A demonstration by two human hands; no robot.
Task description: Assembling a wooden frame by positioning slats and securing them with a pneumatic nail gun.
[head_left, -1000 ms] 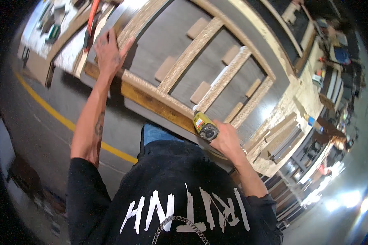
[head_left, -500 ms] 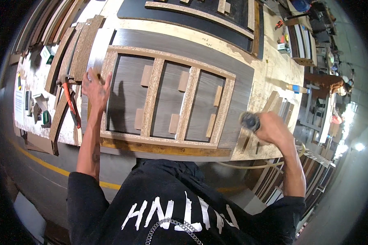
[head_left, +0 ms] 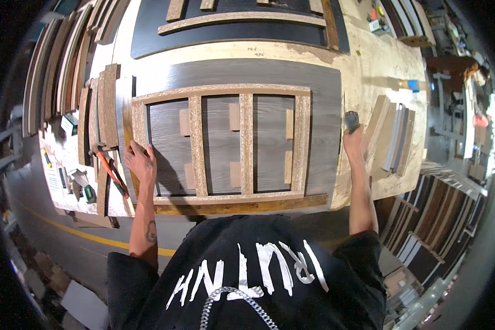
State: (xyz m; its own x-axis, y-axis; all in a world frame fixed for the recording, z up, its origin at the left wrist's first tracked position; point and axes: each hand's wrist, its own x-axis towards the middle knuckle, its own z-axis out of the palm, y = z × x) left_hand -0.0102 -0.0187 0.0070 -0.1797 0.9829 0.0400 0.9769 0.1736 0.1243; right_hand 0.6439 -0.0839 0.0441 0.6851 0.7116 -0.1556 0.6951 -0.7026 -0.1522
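A ladder-like wooden frame [head_left: 246,148] of chipboard strips lies on a grey wood-grain panel [head_left: 214,71]. Small wood blocks [head_left: 234,116] sit against its rails inside the openings. My left hand [head_left: 141,160] is closed over the frame's left rail, thumb at the inner edge, fingers at the outer edge beside a brown strip [head_left: 127,124]. Past the panel's right edge, my right hand [head_left: 355,140] grips a dark grey nail gun [head_left: 351,119], seen nearly end-on; its nose is hard to make out. Another brown strip [head_left: 242,206] runs along the panel's near edge.
Left of the panel lie a hammer with an orange handle [head_left: 110,170] and stacked chipboard strips [head_left: 109,104]. A black panel [head_left: 236,38] with another frame is beyond. More strips [head_left: 393,137] and a blue-banded bottle [head_left: 413,85] lie on the right.
My left hand has come down from above the frame's upper left corner onto its left rail. My right hand has turned, the nail gun now pointing away from me. The whole view has shifted.
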